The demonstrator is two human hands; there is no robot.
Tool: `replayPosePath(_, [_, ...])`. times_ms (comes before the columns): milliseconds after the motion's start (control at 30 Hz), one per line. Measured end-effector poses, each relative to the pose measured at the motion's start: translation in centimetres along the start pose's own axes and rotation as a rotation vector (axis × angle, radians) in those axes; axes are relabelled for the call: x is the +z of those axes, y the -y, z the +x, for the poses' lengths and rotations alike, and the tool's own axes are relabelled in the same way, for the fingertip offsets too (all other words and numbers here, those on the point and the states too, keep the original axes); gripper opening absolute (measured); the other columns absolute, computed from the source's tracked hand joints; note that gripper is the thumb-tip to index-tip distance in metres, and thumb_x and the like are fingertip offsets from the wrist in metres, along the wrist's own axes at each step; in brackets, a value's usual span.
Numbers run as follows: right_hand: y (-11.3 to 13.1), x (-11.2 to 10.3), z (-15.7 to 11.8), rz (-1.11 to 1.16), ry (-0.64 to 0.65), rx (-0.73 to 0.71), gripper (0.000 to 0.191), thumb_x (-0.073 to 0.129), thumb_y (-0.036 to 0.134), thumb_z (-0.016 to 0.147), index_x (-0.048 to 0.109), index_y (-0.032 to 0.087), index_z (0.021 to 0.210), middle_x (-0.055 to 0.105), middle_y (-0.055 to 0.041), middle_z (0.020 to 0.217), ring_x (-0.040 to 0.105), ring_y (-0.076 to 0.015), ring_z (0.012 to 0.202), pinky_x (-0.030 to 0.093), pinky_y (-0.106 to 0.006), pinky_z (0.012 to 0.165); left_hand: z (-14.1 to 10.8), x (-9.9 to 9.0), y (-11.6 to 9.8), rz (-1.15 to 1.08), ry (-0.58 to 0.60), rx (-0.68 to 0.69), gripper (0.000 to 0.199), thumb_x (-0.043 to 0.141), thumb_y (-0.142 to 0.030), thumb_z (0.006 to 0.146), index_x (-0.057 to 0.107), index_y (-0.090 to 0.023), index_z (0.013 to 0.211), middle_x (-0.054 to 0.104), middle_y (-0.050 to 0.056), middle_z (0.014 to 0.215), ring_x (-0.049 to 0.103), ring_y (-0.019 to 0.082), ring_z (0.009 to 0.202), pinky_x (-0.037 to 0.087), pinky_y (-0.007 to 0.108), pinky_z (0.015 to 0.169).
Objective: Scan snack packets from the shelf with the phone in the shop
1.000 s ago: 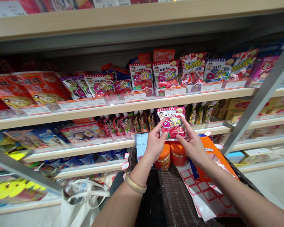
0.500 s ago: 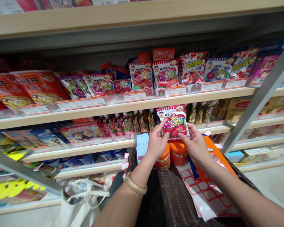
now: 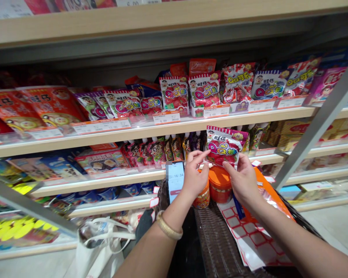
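Note:
A bag of gummy candy (image 3: pixel 224 148) with a striped top and strawberry print is held by its lower right corner in my right hand (image 3: pixel 243 177), thumb in front. The bag tilts slightly above the basket. My left hand (image 3: pixel 195 173) is at the bag's left side, index finger stretched toward its edge and thumb apart; whether the fingertip touches is unclear. Below the bag, two orange-lidded tubs (image 3: pixel 219 181) stand in the brown wicker basket (image 3: pixel 217 239). An orange package (image 3: pixel 262 193) and a white bag with red outlines (image 3: pixel 246 235) lie to their right.
The shelf (image 3: pixel 191 127) ahead carries similar candy bags (image 3: pixel 204 90) and orange packs (image 3: pixel 55 106). Spouted pouches (image 3: pixel 156 150) hang on the level below. A phone (image 3: pixel 175 179) showing a timer stands at the basket's left. A white tote (image 3: pixel 101 247) is at lower left.
The candy bag has turned and shifted right with my right hand. My left hand has let go of its left side, its thumb now off the bag.

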State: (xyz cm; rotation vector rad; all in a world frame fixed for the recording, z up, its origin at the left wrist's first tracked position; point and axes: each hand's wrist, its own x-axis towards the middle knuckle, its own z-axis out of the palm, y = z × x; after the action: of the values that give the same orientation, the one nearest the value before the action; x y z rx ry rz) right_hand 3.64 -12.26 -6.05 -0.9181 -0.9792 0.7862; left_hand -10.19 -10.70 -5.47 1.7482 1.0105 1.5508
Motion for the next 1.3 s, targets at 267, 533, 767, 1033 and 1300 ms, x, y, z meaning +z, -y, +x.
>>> replayPosePath(267, [-0.3, -0.2, 0.1, -0.111, 0.063, -0.115, 0.026, 0.068, 0.033, 0.077, 0.049, 0.026, 0.093, 0.061, 0.0, 0.093, 0.061, -0.0187, 0.086, 0.051, -0.035, 0.085, -0.1, -0.1, -0.6, -0.066, 0.137, -0.038, 0.042, 0.057, -0.016, 0.084, 0.068, -0.023, 0.124, 0.058, 0.011, 0.13, 0.058, 0.021, 0.12, 0.051, 0.032, 0.099])
replayPosePath(533, [-0.1, -0.1, -0.5, -0.122, 0.192, -0.22, 0.022, 0.067, 0.028, 0.082, 0.057, 0.03, 0.101, 0.058, -0.0026, 0.109, 0.059, -0.02, 0.106, 0.054, -0.036, 0.091, 0.1, 0.1, -0.5, -0.274, 0.183, -0.102, 0.047, 0.062, -0.025, 0.084, 0.062, -0.019, 0.131, 0.054, 0.011, 0.146, 0.057, 0.026, 0.128, 0.048, 0.038, 0.106])
replayPosePath(767, [-0.1, -0.5, -1.0, -0.401, 0.306, -0.407, 0.031, 0.065, 0.025, 0.084, 0.069, 0.034, 0.114, 0.051, -0.0061, 0.121, 0.053, -0.0245, 0.119, 0.047, -0.047, 0.105, 0.1, -0.1, -1.0, -0.317, 0.225, -0.141, 0.045, 0.067, -0.048, 0.081, 0.067, -0.016, 0.113, 0.075, 0.011, 0.107, 0.07, 0.025, 0.097, 0.054, 0.034, 0.087])
replayPosePath(1033, [0.0, -0.4, -1.3, -0.496, 0.35, -0.536, 0.038, 0.061, 0.017, 0.083, 0.072, 0.033, 0.115, 0.051, -0.0072, 0.115, 0.054, -0.0233, 0.109, 0.053, -0.044, 0.095, 0.2, 0.1, 0.2, -0.284, 0.054, -0.227, 0.046, 0.063, -0.06, 0.081, 0.07, -0.015, 0.086, 0.072, 0.004, 0.081, 0.062, 0.016, 0.075, 0.048, 0.027, 0.073])
replayPosePath(1300, [-0.1, -0.6, -1.6, -0.517, 0.419, -0.664, 0.037, 0.059, 0.011, 0.086, 0.072, 0.03, 0.115, 0.049, -0.0088, 0.117, 0.052, -0.0229, 0.107, 0.052, -0.045, 0.092, 0.4, 0.5, 1.0, -0.516, -0.017, -0.29, 0.048, 0.062, -0.063, 0.081, 0.069, -0.016, 0.084, 0.071, 0.004, 0.08, 0.063, 0.016, 0.076, 0.048, 0.028, 0.075])
